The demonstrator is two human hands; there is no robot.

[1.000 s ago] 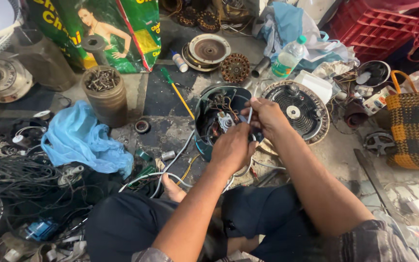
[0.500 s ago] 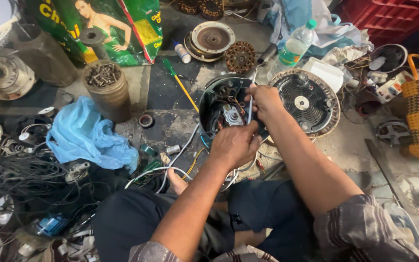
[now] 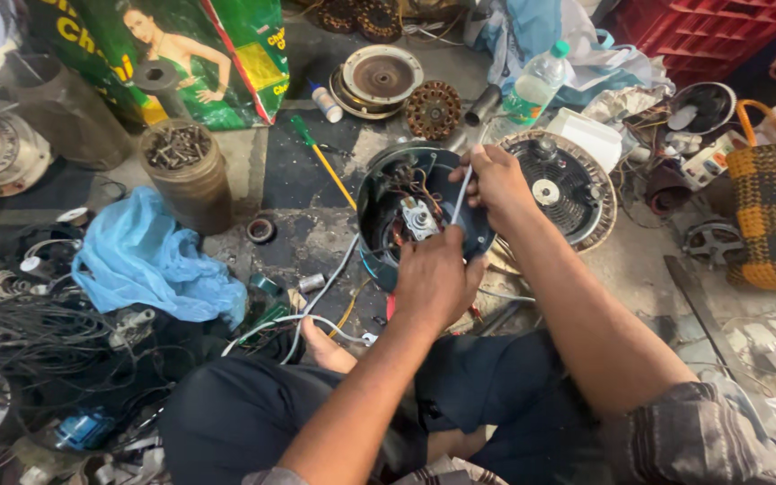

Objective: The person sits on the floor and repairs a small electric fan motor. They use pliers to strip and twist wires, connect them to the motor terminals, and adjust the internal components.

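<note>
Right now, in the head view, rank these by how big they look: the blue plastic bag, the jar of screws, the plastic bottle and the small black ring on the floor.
Largest to smallest:
1. blue plastic bag
2. jar of screws
3. plastic bottle, which lies farther from the camera, so this place is unsure
4. small black ring

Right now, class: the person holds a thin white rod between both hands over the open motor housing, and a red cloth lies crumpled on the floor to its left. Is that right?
Not quite: the cloth is light blue, not red, as the head view shows. The rest stands: the left hand and right hand hold the thin white rod over the open motor housing.
</note>
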